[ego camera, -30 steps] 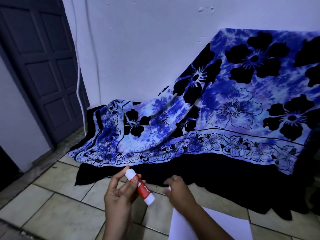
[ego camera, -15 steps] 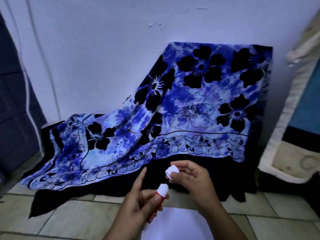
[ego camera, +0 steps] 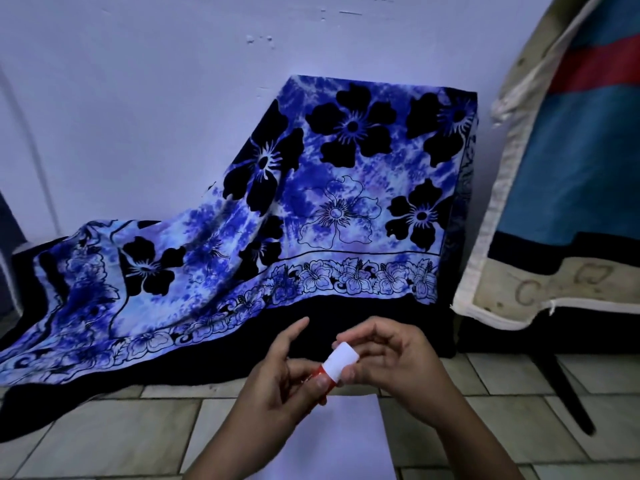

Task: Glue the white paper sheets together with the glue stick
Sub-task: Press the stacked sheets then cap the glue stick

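Gripping red glue stick [ego camera: 329,382]: left hand [ego camera: 277,386]; right hand [ego camera: 391,362] pinching white cap [ego camera: 343,360], above white paper [ego camera: 339,441].

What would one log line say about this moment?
left hand: grips glue stick | right hand: pinches cap | paper: flat on floor

left hand [ego camera: 273,393]: bare | right hand [ego camera: 394,362]: bare | forearms [ego camera: 467,441]: bare
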